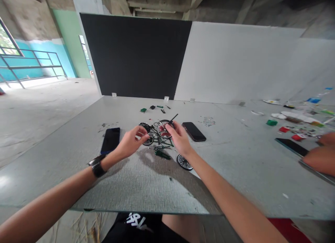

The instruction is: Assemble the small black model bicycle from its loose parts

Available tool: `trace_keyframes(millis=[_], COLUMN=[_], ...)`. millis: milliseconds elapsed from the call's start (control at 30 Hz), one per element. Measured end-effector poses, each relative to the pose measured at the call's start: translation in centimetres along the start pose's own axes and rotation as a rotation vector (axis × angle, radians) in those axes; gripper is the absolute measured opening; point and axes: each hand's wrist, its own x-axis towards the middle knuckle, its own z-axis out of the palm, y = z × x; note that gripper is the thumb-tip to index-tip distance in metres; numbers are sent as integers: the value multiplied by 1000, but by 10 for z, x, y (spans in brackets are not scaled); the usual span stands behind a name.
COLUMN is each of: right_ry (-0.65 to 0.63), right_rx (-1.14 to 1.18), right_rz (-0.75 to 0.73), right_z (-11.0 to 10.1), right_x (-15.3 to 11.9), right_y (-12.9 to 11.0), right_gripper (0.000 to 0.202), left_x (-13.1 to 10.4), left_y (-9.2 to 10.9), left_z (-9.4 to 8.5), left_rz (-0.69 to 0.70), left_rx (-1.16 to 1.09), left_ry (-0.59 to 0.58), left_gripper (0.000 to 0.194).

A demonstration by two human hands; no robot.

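Note:
Over a cluster of small model-bicycle parts, my right hand (pixel 178 135) pinches a spoked bicycle wheel (pixel 162 134) with red showing inside its rim. A thin black rod (pixel 173 118) sticks up by the same fingers; whether they grip it too is unclear. My left hand (pixel 134 140) is curled, thumb and forefinger close together, beside a smaller black wheel (pixel 148 141). Anything between those fingertips is too small to make out. Below lie a dark bicycle frame (pixel 163 142) and a dark green piece (pixel 162 154). Another spoked wheel (pixel 184 162) rests partly behind my right forearm.
A phone (pixel 110 140) lies left of the parts and another phone (pixel 194 131) to the right. Small green and black pieces (pixel 152 107) sit farther back, before an upright black-and-white panel (pixel 136 58). At far right, another person's hand (pixel 320 157) is near a dark device (pixel 291 147).

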Motion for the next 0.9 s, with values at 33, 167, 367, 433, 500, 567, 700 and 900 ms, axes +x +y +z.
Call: trace_keyframes(millis=[33, 167, 367, 433, 500, 567, 700, 900], right_ry=[65, 229, 205, 190, 176, 167, 144, 142], right_rx=[-14, -171, -261, -263, -264, -259, -242, -156], right_rz=[1, 1, 3, 0, -4, 5, 22, 50], right_z=[-4, -21, -26, -26, -27, -28, -28, -23], right_x=[2, 8, 9, 9, 9, 8, 7, 6], right_y=[1, 13, 24, 25, 26, 28, 29, 24], right_gripper=[31, 35, 41, 41, 41, 42, 41, 39], left_x=[4, 29, 97, 117, 132, 140, 143, 124], left_y=[-3, -19, -47, -56, -62, -66, -66, -59], left_z=[-6, -24, -32, -31, -30, -29, -30, -35], left_rz=[23, 112, 143, 80, 55, 37, 35, 12], left_rx=[110, 357, 404, 355, 333, 318, 282, 168], left_ry=[14, -53, -321, -421, -485, -512, -513, -444], left_gripper=[26, 33, 46, 51, 53, 55, 50, 48])
